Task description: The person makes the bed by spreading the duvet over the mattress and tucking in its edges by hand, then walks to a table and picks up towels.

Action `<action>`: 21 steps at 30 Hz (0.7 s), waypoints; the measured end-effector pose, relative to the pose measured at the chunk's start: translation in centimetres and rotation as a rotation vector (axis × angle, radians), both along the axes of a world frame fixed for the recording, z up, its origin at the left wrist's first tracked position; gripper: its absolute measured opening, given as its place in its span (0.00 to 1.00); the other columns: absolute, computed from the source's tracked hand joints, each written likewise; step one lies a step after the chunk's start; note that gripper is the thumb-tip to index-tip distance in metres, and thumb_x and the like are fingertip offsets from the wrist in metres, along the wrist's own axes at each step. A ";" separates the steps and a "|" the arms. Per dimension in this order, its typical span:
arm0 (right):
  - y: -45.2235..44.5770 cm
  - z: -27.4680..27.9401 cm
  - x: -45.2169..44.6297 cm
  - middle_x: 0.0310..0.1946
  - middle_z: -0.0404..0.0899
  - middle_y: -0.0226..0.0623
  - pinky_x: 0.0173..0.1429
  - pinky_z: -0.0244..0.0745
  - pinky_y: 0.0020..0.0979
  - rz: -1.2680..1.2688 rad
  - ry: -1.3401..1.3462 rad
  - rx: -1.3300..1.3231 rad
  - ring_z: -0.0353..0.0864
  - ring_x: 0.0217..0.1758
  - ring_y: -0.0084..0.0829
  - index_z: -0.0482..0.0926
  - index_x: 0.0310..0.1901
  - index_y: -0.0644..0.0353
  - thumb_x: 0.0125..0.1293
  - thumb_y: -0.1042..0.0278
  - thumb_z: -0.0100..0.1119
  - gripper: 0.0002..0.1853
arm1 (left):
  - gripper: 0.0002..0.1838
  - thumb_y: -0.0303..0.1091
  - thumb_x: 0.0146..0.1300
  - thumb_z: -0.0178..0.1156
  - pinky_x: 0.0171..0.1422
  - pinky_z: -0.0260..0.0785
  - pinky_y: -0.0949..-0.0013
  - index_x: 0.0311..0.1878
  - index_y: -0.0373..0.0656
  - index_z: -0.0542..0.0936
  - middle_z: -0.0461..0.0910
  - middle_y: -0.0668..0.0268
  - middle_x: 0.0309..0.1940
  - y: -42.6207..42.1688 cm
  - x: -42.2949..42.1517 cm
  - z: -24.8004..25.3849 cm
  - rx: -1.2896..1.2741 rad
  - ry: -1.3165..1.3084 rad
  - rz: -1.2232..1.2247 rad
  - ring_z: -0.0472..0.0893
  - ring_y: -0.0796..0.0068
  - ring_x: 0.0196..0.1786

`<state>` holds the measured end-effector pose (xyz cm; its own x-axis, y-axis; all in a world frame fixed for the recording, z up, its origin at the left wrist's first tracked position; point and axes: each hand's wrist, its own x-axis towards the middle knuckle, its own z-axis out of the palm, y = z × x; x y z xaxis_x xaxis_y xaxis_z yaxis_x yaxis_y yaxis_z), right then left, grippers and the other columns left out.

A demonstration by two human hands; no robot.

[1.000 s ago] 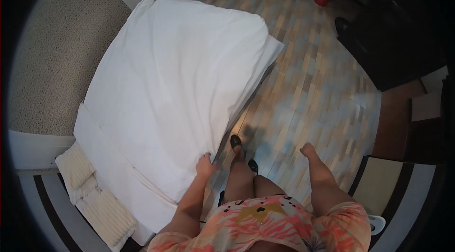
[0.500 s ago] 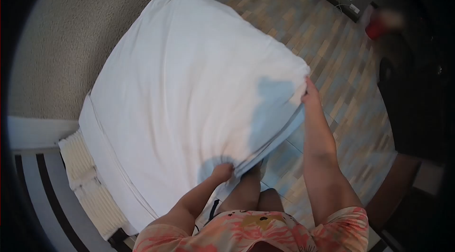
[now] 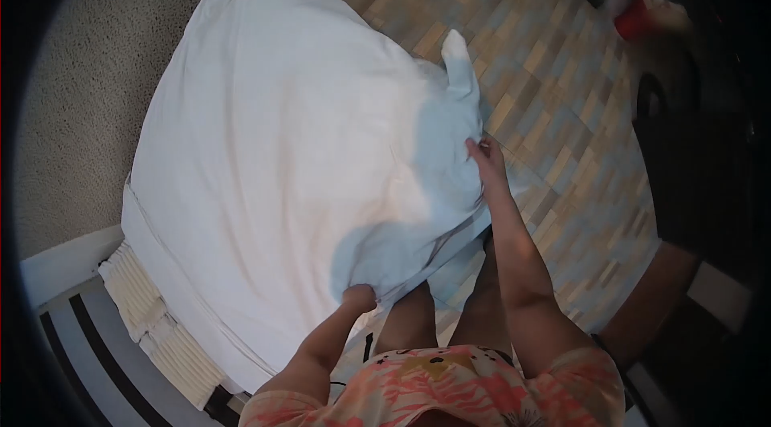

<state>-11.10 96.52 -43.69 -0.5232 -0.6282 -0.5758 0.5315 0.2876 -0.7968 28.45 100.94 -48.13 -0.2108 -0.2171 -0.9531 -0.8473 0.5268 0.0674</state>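
A large white sheet (image 3: pixel 265 122) covers the bed, wrinkled toward its near edge. My left hand (image 3: pixel 359 298) is closed on that near edge, low in the view. Further right, my right hand (image 3: pixel 488 162) touches the sheet's right side, its fingers apart and the thumb against the cloth. Just beyond my right hand, a corner of the sheet sticks up and outward over the floor. Shadows of my arms and body fall on the cloth.
Two ribbed cream pillows (image 3: pixel 132 286) lie at the bed's lower left, beside a striped headboard (image 3: pixel 104 363). Tiled floor (image 3: pixel 562 106) runs along the right. A red container (image 3: pixel 632 20) and dark furniture (image 3: pixel 695 186) stand at the right.
My right hand came from over the floor to the sheet's corner, then let go of it and moved nearer me. My left hand has closed on the edge. The sheet's right side is pulled outward.
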 end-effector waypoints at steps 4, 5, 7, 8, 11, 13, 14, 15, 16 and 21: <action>-6.6 0.8 -0.1 0.42 0.71 0.42 0.41 0.68 0.27 0.022 0.048 -0.098 0.72 0.42 0.29 0.63 0.51 0.67 0.46 0.62 0.65 0.32 | 0.26 0.53 0.41 0.59 0.38 0.70 0.60 0.38 0.42 0.75 0.75 0.57 0.37 -0.1 -5.2 5.1 -0.182 0.179 0.048 0.77 0.62 0.39; -7.8 -2.2 -0.1 0.42 0.72 0.41 0.43 0.68 0.27 0.114 0.188 -0.082 0.72 0.42 0.29 0.65 0.49 0.68 0.49 0.63 0.63 0.28 | 0.30 0.56 0.39 0.60 0.37 0.70 0.59 0.40 0.41 0.72 0.74 0.57 0.38 0.3 -7.7 5.7 -0.270 0.249 0.130 0.77 0.61 0.39; -7.2 -2.9 -2.4 0.42 0.72 0.41 0.44 0.67 0.27 0.212 0.319 -0.075 0.71 0.43 0.29 0.66 0.48 0.69 0.51 0.64 0.60 0.25 | 0.33 0.52 0.36 0.65 0.40 0.69 0.58 0.42 0.39 0.68 0.68 0.51 0.43 0.0 -15.4 7.6 -0.414 0.446 0.344 0.74 0.56 0.43; -5.3 0.7 -4.6 0.42 0.72 0.41 0.46 0.66 0.27 0.103 0.106 -0.126 0.71 0.44 0.28 0.66 0.49 0.69 0.53 0.66 0.58 0.23 | 0.33 0.48 0.35 0.66 0.40 0.68 0.59 0.44 0.39 0.67 0.68 0.51 0.44 0.5 -18.9 7.4 -0.661 0.671 0.338 0.73 0.56 0.44; 0.8 3.6 -6.8 0.40 0.72 0.40 0.47 0.65 0.26 -0.087 -0.026 -0.144 0.71 0.41 0.28 0.67 0.47 0.70 0.56 0.71 0.53 0.17 | 0.35 0.41 0.34 0.67 0.40 0.68 0.59 0.47 0.40 0.65 0.67 0.52 0.45 -1.1 -26.6 7.9 -1.002 0.919 0.294 0.70 0.56 0.46; 4.8 -1.5 -7.4 0.33 0.74 0.36 0.37 0.68 0.25 -0.165 -0.003 -0.144 0.72 0.32 0.25 0.69 0.44 0.68 0.57 0.68 0.52 0.15 | 0.35 0.36 0.33 0.67 0.40 0.68 0.60 0.49 0.41 0.64 0.67 0.53 0.45 -2.0 -29.6 6.7 -1.092 0.921 0.269 0.69 0.56 0.47; 7.1 -3.9 -8.3 0.29 0.73 0.34 0.32 0.66 0.23 -0.224 -0.078 0.014 0.70 0.27 0.23 0.70 0.42 0.66 0.58 0.66 0.52 0.14 | 0.34 0.33 0.34 0.65 0.40 0.68 0.60 0.49 0.41 0.65 0.66 0.53 0.46 -1.8 -29.9 4.3 -0.880 0.764 0.203 0.69 0.56 0.47; 9.2 -6.2 -9.4 0.24 0.72 0.31 0.26 0.64 0.21 -0.284 -0.148 0.170 0.68 0.23 0.21 0.71 0.40 0.64 0.59 0.64 0.51 0.13 | 0.32 0.30 0.34 0.63 0.40 0.68 0.60 0.49 0.42 0.65 0.66 0.53 0.47 -1.6 -30.3 3.3 -0.669 0.610 0.138 0.69 0.56 0.46; 12.2 -9.7 -10.0 0.23 0.71 0.30 0.24 0.62 0.22 -0.337 -0.144 0.308 0.67 0.20 0.20 0.70 0.41 0.63 0.58 0.61 0.52 0.15 | 0.32 0.30 0.34 0.63 0.40 0.68 0.60 0.49 0.42 0.65 0.66 0.53 0.47 -1.1 -30.8 3.5 -0.681 0.607 0.136 0.69 0.56 0.46; 9.5 -6.2 -12.2 0.25 0.73 0.31 0.23 0.64 0.22 0.189 -0.343 0.363 0.69 0.20 0.21 0.70 0.41 0.59 0.57 0.47 0.49 0.22 | 0.28 0.27 0.37 0.59 0.37 0.69 0.62 0.48 0.45 0.67 0.69 0.58 0.46 -1.3 -34.5 5.5 -0.819 0.755 0.190 0.71 0.60 0.44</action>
<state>-23.33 106.01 -49.93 -0.1638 -0.4216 -0.8918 0.6559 0.6287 -0.4177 -6.09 99.66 -42.62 -0.5698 -0.8076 -0.1520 -0.8069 0.5147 0.2897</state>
